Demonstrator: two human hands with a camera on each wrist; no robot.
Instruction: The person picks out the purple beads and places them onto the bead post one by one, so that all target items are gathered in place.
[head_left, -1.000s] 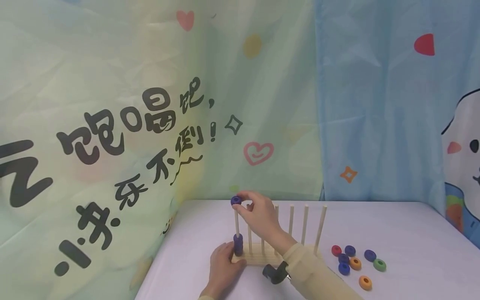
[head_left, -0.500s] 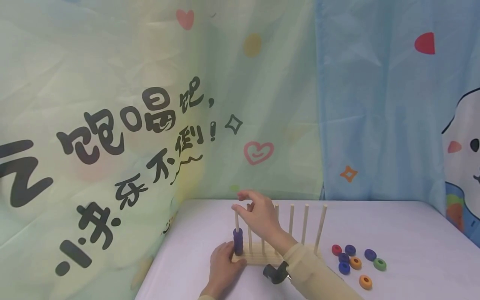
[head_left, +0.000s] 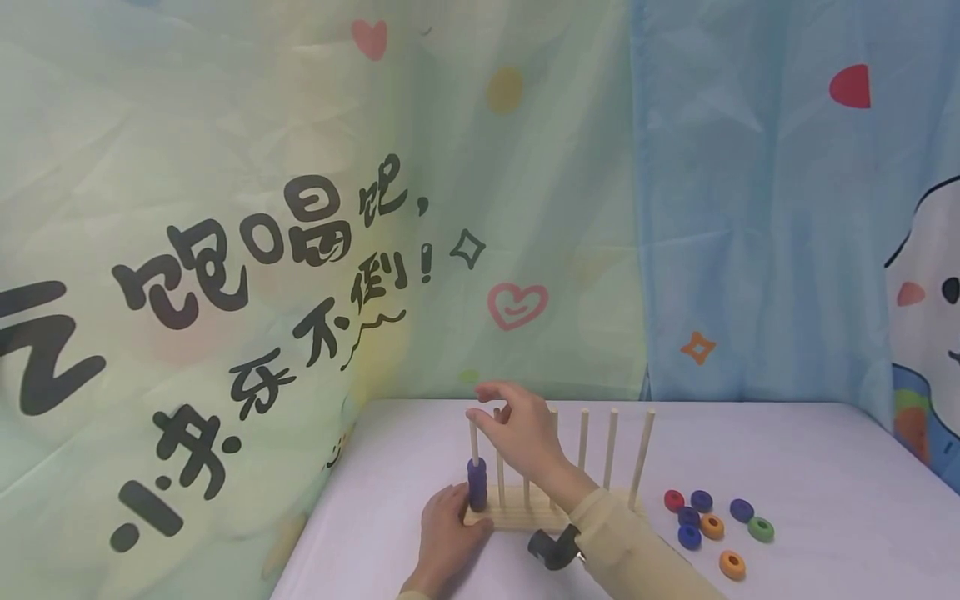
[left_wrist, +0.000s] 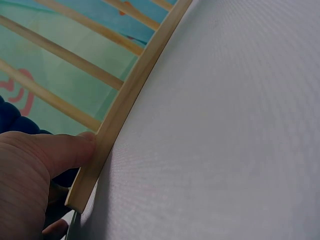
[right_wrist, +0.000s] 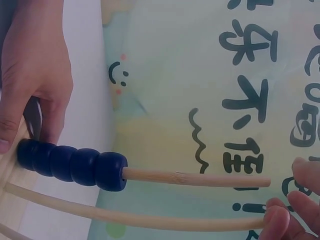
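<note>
A wooden peg rack has a long flat base (head_left: 517, 520) and a row of upright pegs. Several dark blue ring beads (right_wrist: 72, 164) are stacked on the leftmost peg (right_wrist: 195, 178), whose upper part is bare. My left hand (head_left: 448, 527) grips the left end of the base, its thumb on the front face in the left wrist view. At the top of that peg, my right hand (head_left: 519, 427) hovers with thumb and fingers parted and nothing between them. In the right wrist view its fingertips (right_wrist: 277, 220) are just beyond the peg ends.
Loose beads lie right of the rack on the white table (head_left: 817, 467): a red bead (head_left: 673, 500), a green bead (head_left: 761, 529), an orange bead (head_left: 732, 566) and several others. A black jointed piece (head_left: 553, 550) shows beneath the right forearm. Printed curtains hang behind.
A blue bead, pinched at the top of the leftmost peg one second ago, has dropped onto the stack, which is taller. My right fingers have parted; the left hand stays put.
</note>
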